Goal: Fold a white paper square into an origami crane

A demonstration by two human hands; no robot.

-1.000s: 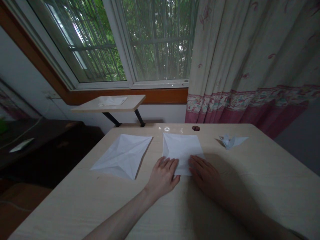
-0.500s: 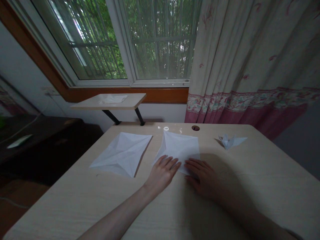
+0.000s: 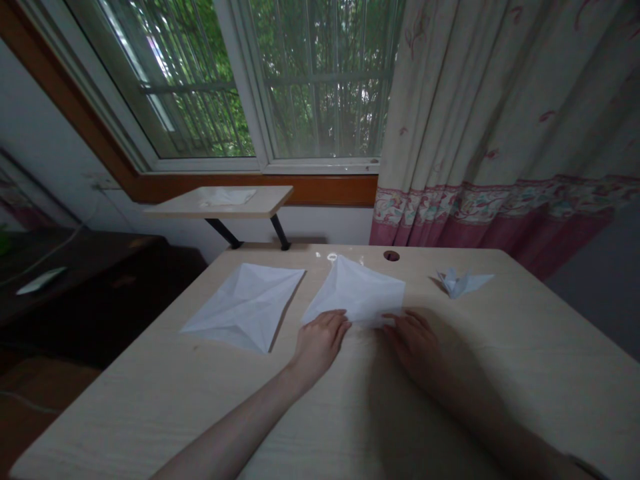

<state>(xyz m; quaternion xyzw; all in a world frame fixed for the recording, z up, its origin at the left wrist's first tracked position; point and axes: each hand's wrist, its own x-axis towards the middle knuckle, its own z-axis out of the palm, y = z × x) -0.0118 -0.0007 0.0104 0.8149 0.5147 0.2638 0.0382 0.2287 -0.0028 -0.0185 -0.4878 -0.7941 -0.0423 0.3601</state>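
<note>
The person's left hand (image 3: 325, 335) has its fingers bent together over the near left edge of a thin, white, creased paper sheet (image 3: 369, 295); the right hand (image 3: 411, 341) has its fingertips on the near right edge. Whether the thumbs pinch from beneath cannot be told. The sheet lies at the middle of the pale, wood-grained desk (image 3: 305, 433), one corner pointing far. It should be very light and limp, easily slid over the smooth top, apt to bend along its creases and to tear if tugged. The edges and corners look the best hold, with flat fingers steadying the middle. To the left lies a second white, creased, four-cornered paper sheet (image 3: 245, 307); far right, a small folded white paper bird (image 3: 463, 285).
</note>
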